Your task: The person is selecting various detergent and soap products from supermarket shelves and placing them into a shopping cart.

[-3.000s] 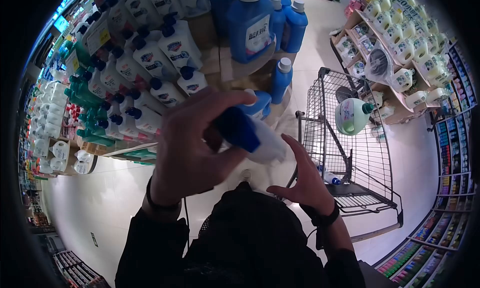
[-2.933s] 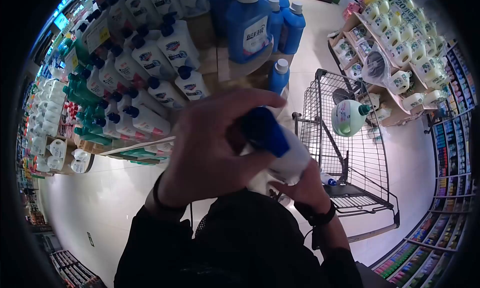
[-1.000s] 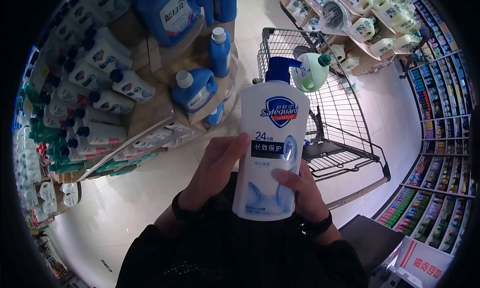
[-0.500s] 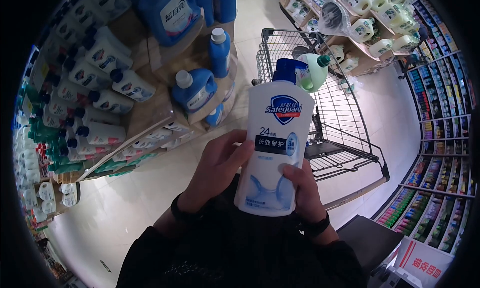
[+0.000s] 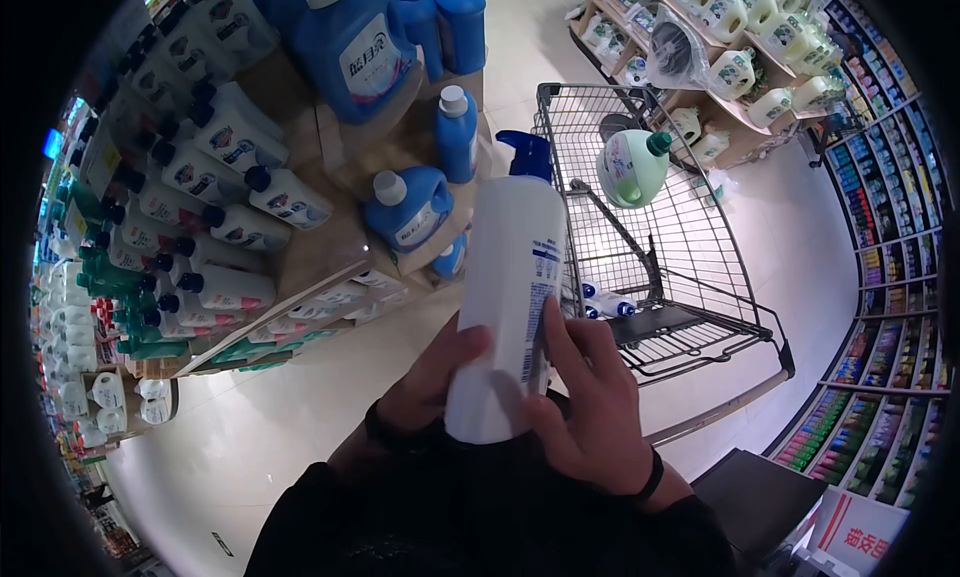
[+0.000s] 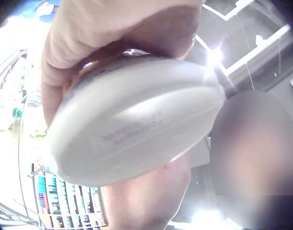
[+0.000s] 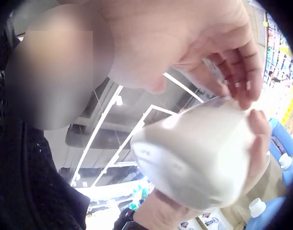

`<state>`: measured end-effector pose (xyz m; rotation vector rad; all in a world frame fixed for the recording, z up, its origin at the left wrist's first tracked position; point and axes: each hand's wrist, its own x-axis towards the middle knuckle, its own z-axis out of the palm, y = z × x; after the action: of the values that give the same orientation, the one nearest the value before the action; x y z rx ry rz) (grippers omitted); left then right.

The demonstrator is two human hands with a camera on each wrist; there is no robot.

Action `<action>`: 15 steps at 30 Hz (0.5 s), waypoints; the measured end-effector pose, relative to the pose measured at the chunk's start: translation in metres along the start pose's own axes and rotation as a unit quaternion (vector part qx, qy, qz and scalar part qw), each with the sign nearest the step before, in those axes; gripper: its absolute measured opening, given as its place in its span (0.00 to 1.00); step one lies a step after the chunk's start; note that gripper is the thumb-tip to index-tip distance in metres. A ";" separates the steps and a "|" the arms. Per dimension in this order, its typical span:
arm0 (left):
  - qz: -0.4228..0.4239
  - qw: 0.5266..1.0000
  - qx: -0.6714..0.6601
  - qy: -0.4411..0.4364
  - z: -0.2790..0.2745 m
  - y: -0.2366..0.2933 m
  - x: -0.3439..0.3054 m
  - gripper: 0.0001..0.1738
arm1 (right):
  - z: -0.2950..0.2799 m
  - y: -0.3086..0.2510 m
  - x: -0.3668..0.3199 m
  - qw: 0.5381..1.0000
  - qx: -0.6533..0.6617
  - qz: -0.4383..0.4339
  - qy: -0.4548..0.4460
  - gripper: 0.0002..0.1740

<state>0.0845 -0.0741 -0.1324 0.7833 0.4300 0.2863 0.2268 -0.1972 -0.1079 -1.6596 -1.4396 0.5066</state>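
Note:
A white Safeguard pump bottle [image 5: 505,247] with a blue pump head [image 5: 527,155] stands tilted in front of my body, its blue-print back label turned partly to the right. My left hand [image 5: 432,379] grips its lower part, thumb across the near face. My right hand [image 5: 600,407] is at the label edge, its forefinger against the bottle side. In the right wrist view, the fingertips of my right hand [image 7: 194,43] touch the bottle [image 7: 199,153] while the thumb stays off it. The left wrist view shows the bottle's base [image 6: 137,129] close up.
A wire shopping cart [image 5: 680,267] stands at right, holding a green-capped jug [image 5: 633,169] and several blue-capped bottles [image 5: 610,303]. Display shelving [image 5: 330,217] at left carries white pump bottles [image 5: 290,197] and blue detergent jugs [image 5: 408,207]. Stocked shelves [image 5: 890,307] line the far right.
The bottle has turned from its front logo to its side and back, with the nozzle now pointing left. My right thumb has left the front face; earlier my left hand held the pump end.

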 end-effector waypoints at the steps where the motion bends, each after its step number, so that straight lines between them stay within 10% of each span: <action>1: 0.001 1.000 0.003 0.002 -0.010 -0.005 0.001 0.52 | -0.007 0.002 0.000 0.999 0.033 -0.018 -0.028 0.38; 6: -0.016 0.950 -0.253 -0.184 -0.020 -0.017 0.005 0.62 | -0.023 0.011 -0.004 0.989 0.087 -0.077 0.096 0.18; 15: -0.002 0.928 -0.277 -0.249 -0.019 -0.024 0.006 0.68 | 0.001 0.017 -0.003 0.966 0.253 0.046 0.027 0.26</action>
<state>0.0833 -0.0764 -0.1638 0.2755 -0.1347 0.1799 0.2353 -0.1995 -0.1231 -1.3180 -1.0798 0.8003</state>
